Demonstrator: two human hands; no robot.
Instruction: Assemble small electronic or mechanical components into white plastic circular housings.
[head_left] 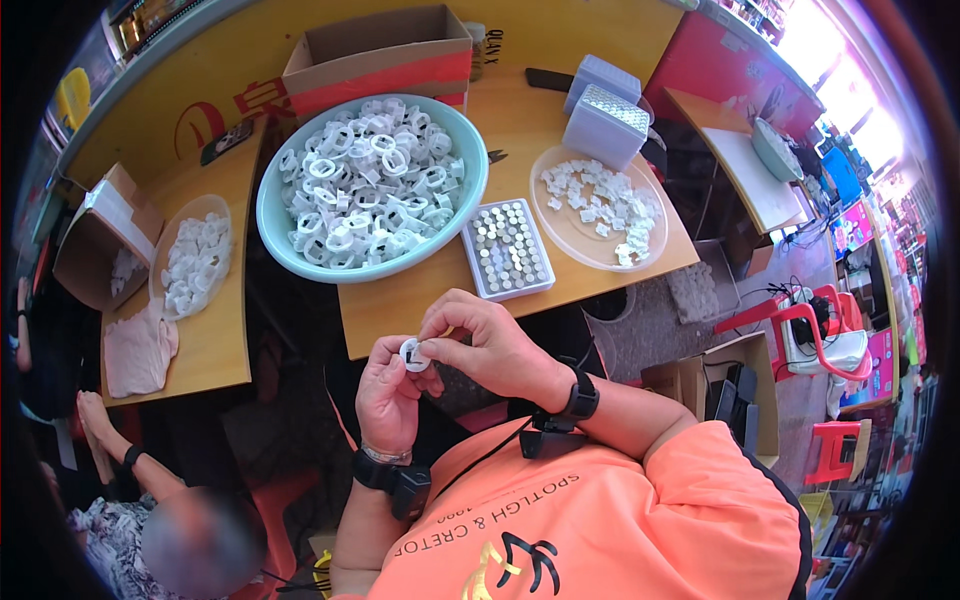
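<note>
Beyond the fingers, leftward, we note a teal basin [375,273] of white ring parts [370,170]. Left hand [388,405] pinches one white piece [408,352]. Right hand [490,345]: fingers narrow, at the piece's right side; grip, we cannot tell. Beyond them, rightward: tray [520,291] of silver discs [490,243], then round plate [570,245].

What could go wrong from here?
1. Drop: the small white part, held by the left hand and right hand, appears out past the table's front edge; a slip could send it down.
2. Knock: the tray of round silver pieces sits near that edge, close to the right hand, so a bump might spill it.
3. Tip: the heaped basin seems to jut past the table's left edge.
</note>
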